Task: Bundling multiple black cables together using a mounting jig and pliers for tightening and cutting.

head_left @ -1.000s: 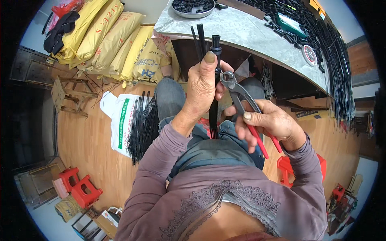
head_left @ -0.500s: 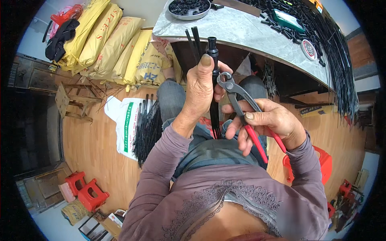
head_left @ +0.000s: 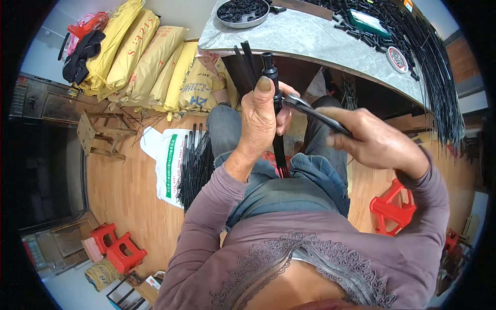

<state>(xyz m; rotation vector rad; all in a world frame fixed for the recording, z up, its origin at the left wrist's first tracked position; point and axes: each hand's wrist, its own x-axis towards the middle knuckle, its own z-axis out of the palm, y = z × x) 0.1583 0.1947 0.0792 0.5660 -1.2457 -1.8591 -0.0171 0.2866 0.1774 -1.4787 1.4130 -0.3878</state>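
The black tube (head_left: 267,62) is clamped in the left hand (head_left: 262,116), one end poking out. Right of the tube, the right hand (head_left: 369,135) is clenched on pliers (head_left: 321,115), their head just beside it; whether they bite, I cannot tell.

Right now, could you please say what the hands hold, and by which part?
The left hand grips a black stepped shaft below its top; the right hand holds pincers by their handle end. Any hold on the black rods is hidden.
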